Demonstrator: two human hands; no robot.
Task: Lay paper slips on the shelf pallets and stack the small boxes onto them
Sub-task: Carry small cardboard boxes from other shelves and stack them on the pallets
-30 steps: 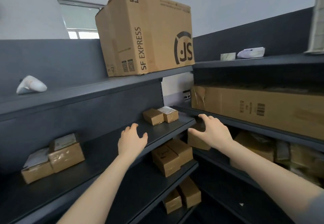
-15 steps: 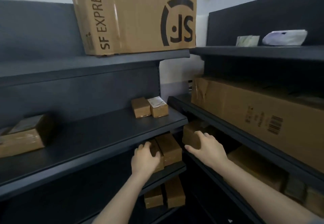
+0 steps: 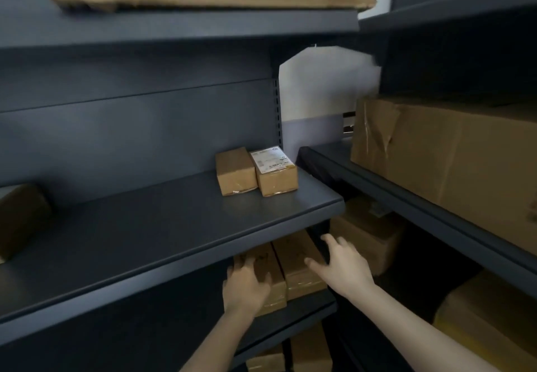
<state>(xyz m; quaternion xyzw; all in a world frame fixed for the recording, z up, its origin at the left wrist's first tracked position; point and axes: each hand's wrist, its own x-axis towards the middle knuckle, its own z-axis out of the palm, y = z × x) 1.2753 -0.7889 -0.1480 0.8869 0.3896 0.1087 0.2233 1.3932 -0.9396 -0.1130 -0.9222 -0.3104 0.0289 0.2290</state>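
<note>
Both hands are in under the middle shelf (image 3: 174, 226), down at the lower shelf (image 3: 308, 303), where a pair of small boxes lies side by side at its right end. Their long axes run from the front edge back toward the rear panel, near ends facing the person.

The left hand (image 3: 247, 287) lies on the near end of the left box (image 3: 267, 255), palm down and fingers loosely bent over its top. Whether it has really closed round the box I cannot tell, as the picture is blurred there.

The right hand (image 3: 340, 267) is spread wide, fingers straight and holding nothing. Its thumb touches the top of the right box (image 3: 293, 252) and its fingers reach along that box's outer right flank.

So each hand has its own box straight ahead, left for left and right for right, and the pair sits bracketed between them. The likely pull is toward the front edge, along the long axes. No paper slip shows under them.
</note>
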